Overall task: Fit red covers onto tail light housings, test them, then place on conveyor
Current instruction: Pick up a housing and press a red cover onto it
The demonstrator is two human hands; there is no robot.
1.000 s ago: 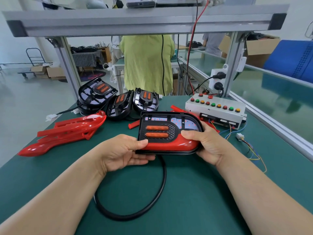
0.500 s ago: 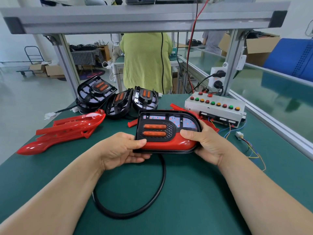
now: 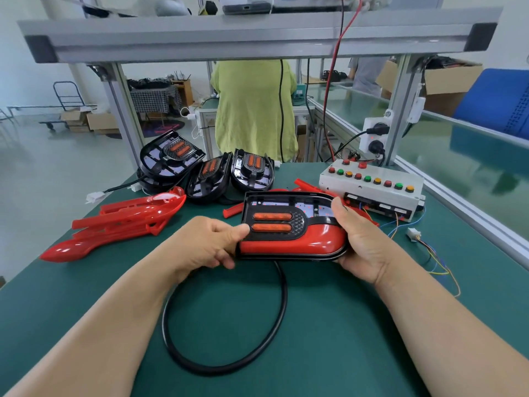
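I hold a black tail light housing [image 3: 289, 222] with two orange reflector bars just above the green table. A red cover [image 3: 297, 243] sits along its near side. My left hand [image 3: 213, 243] grips its left end, thumb near the lower orange bar. My right hand [image 3: 362, 239] grips its right end, thumb over the top edge. A thick black cable [image 3: 282, 310] runs from under the housing in a loop on the table. Three bare housings [image 3: 210, 173] lean together at the back left. Loose red covers [image 3: 120, 222] lie at the left.
A white test box [image 3: 372, 186] with coloured buttons sits at the back right, thin coloured wires and a white plug [image 3: 413, 234] trailing beside it. More red covers [image 3: 307, 184] lie behind the housing. The conveyor [image 3: 458, 150] runs along the right. A person in green stands beyond the aluminium frame.
My left thumb has slid right onto the housing's face beside the orange bars. The housing has tilted slightly and the view has shifted a little; both hands keep their grip.
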